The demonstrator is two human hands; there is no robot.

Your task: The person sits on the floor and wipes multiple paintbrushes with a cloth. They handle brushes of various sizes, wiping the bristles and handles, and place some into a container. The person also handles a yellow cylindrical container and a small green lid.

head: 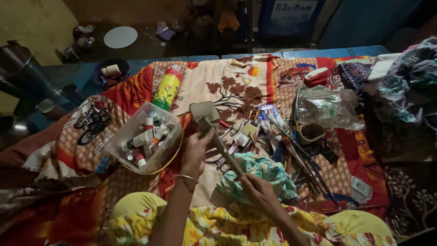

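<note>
One clay block [203, 112], one stick [226, 157], one clear tub [144, 137]. Left hand [195, 152] closed on the block's base, block at its 12 o'clock. Right hand [258, 190] pinches the stick's lower end, stick at 11 o'clock.

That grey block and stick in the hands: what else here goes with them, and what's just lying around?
In hand:
grey block, held by left hand
stick, held by right hand

Lying about:
clear tub of paint tubes
yellow bottle
brushes
small cup
teal cloth

The cloth [236, 86] is cream with brown leaves and orange-red edges. At ten o'clock stands a yellow bottle [166, 89] with a red top. The rag [264, 171] is teal with flowers.
</note>
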